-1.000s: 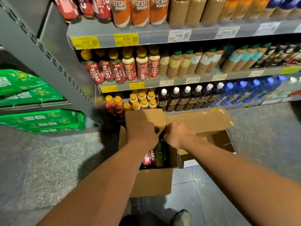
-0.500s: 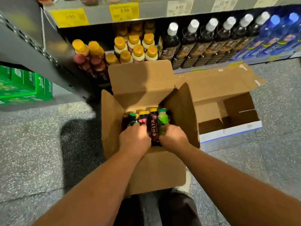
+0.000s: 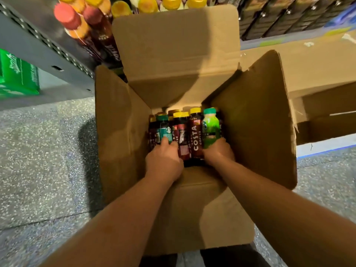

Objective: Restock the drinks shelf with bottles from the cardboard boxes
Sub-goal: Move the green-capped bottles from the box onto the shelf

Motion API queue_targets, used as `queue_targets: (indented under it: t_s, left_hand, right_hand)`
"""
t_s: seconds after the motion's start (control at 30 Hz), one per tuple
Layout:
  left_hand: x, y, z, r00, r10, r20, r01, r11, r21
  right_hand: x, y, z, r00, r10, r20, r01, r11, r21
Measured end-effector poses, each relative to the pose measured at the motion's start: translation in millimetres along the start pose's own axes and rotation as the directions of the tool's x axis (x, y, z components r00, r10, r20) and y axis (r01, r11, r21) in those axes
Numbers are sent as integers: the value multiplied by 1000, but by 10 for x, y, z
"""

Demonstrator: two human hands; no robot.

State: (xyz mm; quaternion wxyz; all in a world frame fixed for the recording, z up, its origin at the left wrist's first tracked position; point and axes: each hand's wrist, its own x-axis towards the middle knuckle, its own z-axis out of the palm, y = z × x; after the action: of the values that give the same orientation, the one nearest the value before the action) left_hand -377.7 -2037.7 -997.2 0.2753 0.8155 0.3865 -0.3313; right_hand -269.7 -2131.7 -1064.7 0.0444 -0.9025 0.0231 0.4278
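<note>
An open cardboard box (image 3: 119, 135) stands on the floor below me with its flaps up. Several small bottles stand inside it. My left hand (image 3: 163, 162) grips a teal-labelled bottle (image 3: 164, 130) at the box's left side. My right hand (image 3: 218, 151) grips a bright green bottle (image 3: 211, 128) at the right side. Between my hands stand a dark red Costa coffee bottle (image 3: 195, 135) and another dark bottle with a yellow cap (image 3: 181, 132). The drinks shelf (image 3: 44, 47) lies beyond the box.
Yellow- and red-capped bottles (image 3: 81, 22) stand on the bottom shelf behind the box's far flap. Dark bottles (image 3: 279, 18) fill the shelf to the right. A second open cardboard box (image 3: 325, 105) lies at the right. Green packs (image 3: 17, 76) sit at the left.
My head has dropped closer over the box, so the upper shelves have left the view. Both hands moved from the box flaps down onto bottles inside.
</note>
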Motion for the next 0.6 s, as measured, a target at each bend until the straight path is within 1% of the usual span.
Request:
queue_targets:
  t_s: [0.13,0.2,0.27,0.33,0.4,0.5,0.6]
  left_hand:
    - [10,-34,-24,1000,-14,-1,14,998,-56]
    - [-31,-23,-63,1000,-30,4,30,997,-69]
    - [-108,11,-133,999,-49,10,49,996,-77]
    - [-223,75,-229,998,-54,15,55,993,-100]
    - [-371,159,-364,999,-50,-16,46,985,-168]
    - [-622,293,-687,995,-46,-91,19,962,-273]
    - [-873,425,-1145,990,-24,-139,-22,946,-323]
  right_hand:
    - [25,-14,-30,998,56,-3,-55,996,75]
    - [-18,-23,-67,996,87,20,-89,978,190]
    - [-122,-31,-124,996,64,66,-81,947,312]
    - [-305,-56,-216,995,-16,96,-27,907,421]
    - [-532,-85,-366,986,-124,107,51,856,514]
    - [-905,-166,-671,963,-249,99,146,798,585]
    - [-1272,-289,-1051,936,-344,68,219,724,654]
